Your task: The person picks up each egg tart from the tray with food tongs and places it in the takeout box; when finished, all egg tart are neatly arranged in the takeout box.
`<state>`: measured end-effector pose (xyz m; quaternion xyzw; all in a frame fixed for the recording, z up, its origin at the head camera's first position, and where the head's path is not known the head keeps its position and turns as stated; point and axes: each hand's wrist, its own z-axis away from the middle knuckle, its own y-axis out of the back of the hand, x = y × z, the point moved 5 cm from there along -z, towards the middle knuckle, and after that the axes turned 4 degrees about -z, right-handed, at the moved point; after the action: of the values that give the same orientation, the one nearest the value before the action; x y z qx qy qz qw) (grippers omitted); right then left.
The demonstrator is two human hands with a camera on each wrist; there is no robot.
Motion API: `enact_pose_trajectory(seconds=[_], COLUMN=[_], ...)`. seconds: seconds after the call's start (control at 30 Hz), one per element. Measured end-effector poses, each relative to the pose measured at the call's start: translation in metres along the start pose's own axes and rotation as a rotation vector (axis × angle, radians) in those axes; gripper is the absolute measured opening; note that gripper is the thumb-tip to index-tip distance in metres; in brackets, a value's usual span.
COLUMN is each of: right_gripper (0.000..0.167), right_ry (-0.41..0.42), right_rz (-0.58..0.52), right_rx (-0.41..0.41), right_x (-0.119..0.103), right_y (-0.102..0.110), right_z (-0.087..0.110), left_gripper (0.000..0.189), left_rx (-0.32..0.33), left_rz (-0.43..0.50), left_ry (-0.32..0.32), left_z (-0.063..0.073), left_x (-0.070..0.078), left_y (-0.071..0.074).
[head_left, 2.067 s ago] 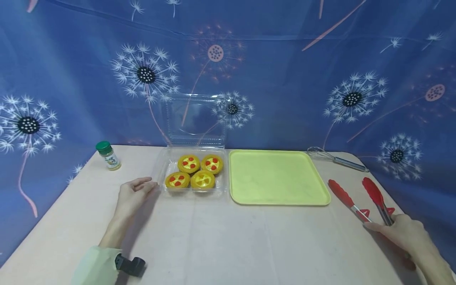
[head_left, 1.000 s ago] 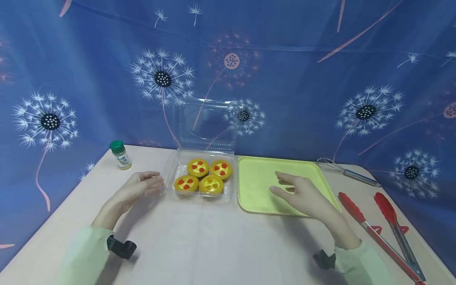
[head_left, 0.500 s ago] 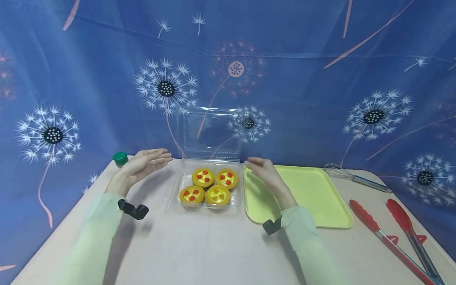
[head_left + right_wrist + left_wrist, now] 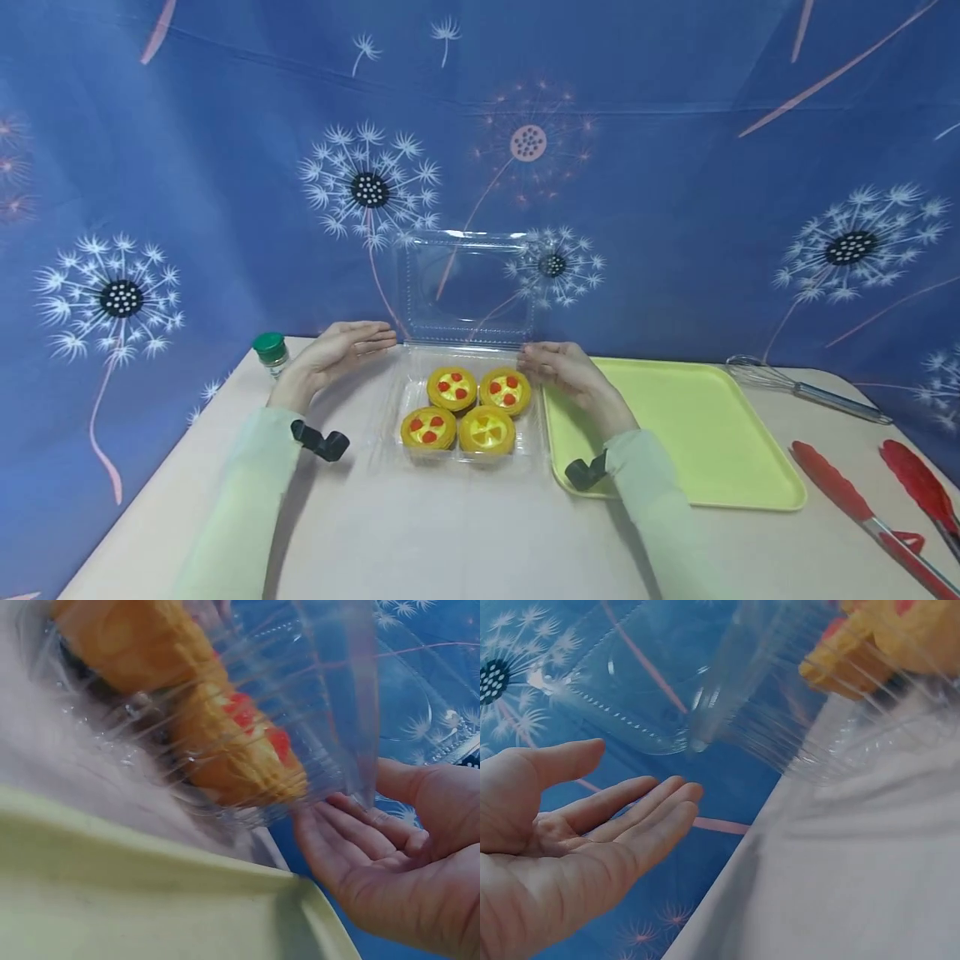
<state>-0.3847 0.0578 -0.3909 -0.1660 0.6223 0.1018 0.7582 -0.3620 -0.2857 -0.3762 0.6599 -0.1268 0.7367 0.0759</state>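
Observation:
An opened clear plastic clamshell box (image 4: 414, 385) sits on the table, its lid (image 4: 471, 287) raised at the back. Inside are several yellow tarts (image 4: 452, 389), most topped with red pieces and one (image 4: 487, 431) with yellow wedges. My left hand (image 4: 330, 357), fingers extended, hovers just off the box's back left corner; the left wrist view shows a gap between this hand (image 4: 592, 840) and the plastic. At the opposite side my right hand (image 4: 573, 379) reaches over the tray's corner. In the right wrist view, its straight fingertips (image 4: 311, 825) are right at the box's hinge end.
A yellow tray (image 4: 675, 433) lies directly right of the box. Beyond it are a whisk (image 4: 810, 390) and red-tipped tongs (image 4: 832, 482). A green-capped shaker bottle (image 4: 271, 350) stands at the back left, partly behind my left hand. A blue dandelion cloth (image 4: 645, 167) hangs behind the table.
My right hand has left the tongs on the table and crossed left to the box's right side. My left hand has shifted farther back beside the box. The view has swung slightly.

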Motion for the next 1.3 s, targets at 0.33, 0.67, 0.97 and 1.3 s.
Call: enact_pose_trajectory(seconds=[0.33,0.67,0.97,1.3], right_gripper=[0.044,0.044,0.042,0.042], right_ry=[0.025,0.053,0.028,-0.022], right_rz=[-0.078,-0.141,-0.147,-0.309], right_rx=[-0.06,-0.021,-0.021,0.012], right_x=[-0.001,0.0,-0.002,0.007], right_y=[0.003,0.008,0.001,0.006], right_z=[-0.007,-0.009,-0.022,-0.019], left_gripper=[0.047,0.034,0.04,0.034], left_rx=[-0.021,0.115,0.074,0.05], left_rz=[-0.105,-0.31,-0.162,0.012], left_ry=[0.06,-0.042,-0.052,-0.036], left_z=[-0.024,-0.035,-0.036,-0.036], left_x=[-0.007,-0.008,-0.011,-0.019], left_y=[-0.017,-0.026,-0.012,-0.015])
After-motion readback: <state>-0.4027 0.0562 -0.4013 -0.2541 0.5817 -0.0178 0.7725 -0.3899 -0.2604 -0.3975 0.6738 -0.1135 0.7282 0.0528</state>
